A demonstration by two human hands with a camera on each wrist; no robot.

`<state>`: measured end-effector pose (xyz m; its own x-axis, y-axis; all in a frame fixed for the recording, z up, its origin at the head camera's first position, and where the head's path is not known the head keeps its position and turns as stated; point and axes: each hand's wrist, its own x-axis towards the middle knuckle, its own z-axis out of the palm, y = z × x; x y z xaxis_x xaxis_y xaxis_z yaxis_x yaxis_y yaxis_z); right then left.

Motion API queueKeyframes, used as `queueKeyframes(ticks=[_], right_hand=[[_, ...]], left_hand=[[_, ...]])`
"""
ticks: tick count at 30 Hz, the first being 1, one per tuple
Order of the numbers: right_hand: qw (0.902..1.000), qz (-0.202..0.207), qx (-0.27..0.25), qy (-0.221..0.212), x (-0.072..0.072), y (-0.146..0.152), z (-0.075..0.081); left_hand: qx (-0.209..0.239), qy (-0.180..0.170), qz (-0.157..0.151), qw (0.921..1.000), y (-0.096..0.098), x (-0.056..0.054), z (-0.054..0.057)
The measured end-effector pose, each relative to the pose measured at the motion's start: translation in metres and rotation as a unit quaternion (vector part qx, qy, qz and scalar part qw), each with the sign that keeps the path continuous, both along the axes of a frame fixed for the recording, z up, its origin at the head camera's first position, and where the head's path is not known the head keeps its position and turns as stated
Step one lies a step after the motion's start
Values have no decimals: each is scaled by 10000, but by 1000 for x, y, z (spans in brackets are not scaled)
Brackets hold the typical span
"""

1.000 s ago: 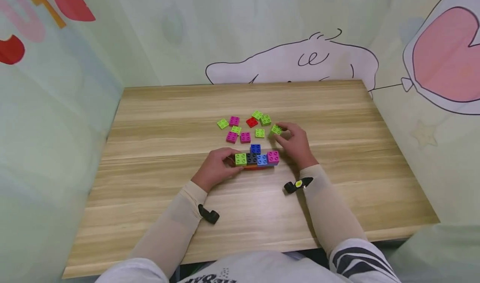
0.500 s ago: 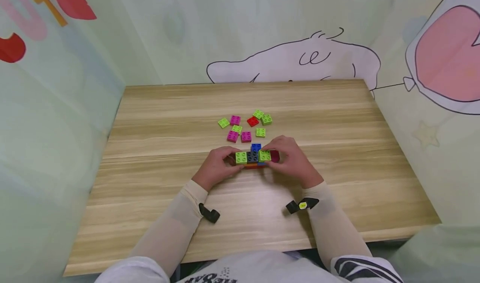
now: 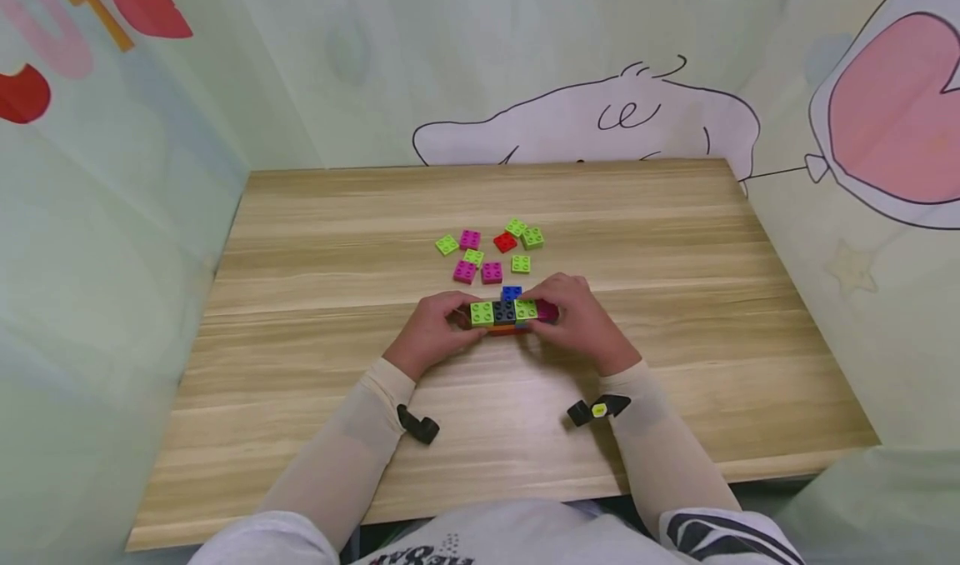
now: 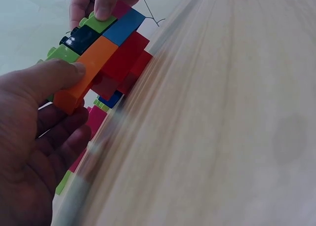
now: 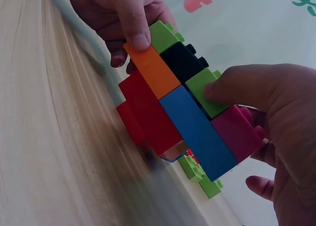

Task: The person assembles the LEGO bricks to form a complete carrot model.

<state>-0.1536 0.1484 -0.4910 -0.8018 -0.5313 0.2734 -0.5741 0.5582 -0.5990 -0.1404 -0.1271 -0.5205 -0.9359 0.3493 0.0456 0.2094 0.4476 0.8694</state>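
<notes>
My left hand [image 3: 433,332] grips the left end of a toy-brick build, its thumb on the orange brick [image 5: 153,70] beside a light green one [image 5: 162,37]. With my right hand [image 3: 583,322] I pinch another light green brick [image 5: 208,94], thumb on its side. That brick sits on top of the long blue brick [image 5: 200,132], between the black brick [image 5: 181,60] and the magenta brick [image 5: 238,130]. Red bricks [image 5: 150,112] form the lower layers. A dark blue brick [image 3: 512,292] sticks out at the back. My right fingers partly cover the magenta end in the head view.
Behind the build lie several loose bricks: magenta ones [image 3: 492,272], light green ones [image 3: 521,263] and one red brick [image 3: 505,241]. All rest on the wooden table [image 3: 337,257]. A patterned cloth wall [image 3: 525,48] stands beyond its far edge.
My right hand has carried the light green brick from beside the loose bricks leftward and nearer, then down onto the build's blue brick. The left hand has stayed at the left end.
</notes>
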Motion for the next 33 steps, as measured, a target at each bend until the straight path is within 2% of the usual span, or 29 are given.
queueKeyframes(ticks=[4,16,21,23,25,28,30,31,33], right_hand=[[9999,-63,84,-128,0,-1,2],[9996,-24,157,216,4,-3,0],[9997,26,90,211,2,0,-3],[9999,125,-35,54,-2,2,-8],[9982,167,-436,-365,-7,4,-13],[9832,-79,-1374,-1199,-22,7,-25],[9722,-367,-1747,-1513,-35,7,-32],[9712,-491,-1712,-1584,-41,7,-34],[9758,-593,-1354,-1610,-51,6,-38]], left_hand=[[-19,3,7,10000,0,-1,0],[-54,-15,-6,10000,0,0,1],[-11,66,-3,10000,1,0,-1],[21,70,-14,10000,1,0,-1],[52,51,-26,10000,1,0,-2],[59,47,-41,10000,1,0,-3],[64,62,-14,10000,0,0,-2],[59,71,-3,10000,0,0,-2],[79,64,-20,9999,-1,0,-1]])
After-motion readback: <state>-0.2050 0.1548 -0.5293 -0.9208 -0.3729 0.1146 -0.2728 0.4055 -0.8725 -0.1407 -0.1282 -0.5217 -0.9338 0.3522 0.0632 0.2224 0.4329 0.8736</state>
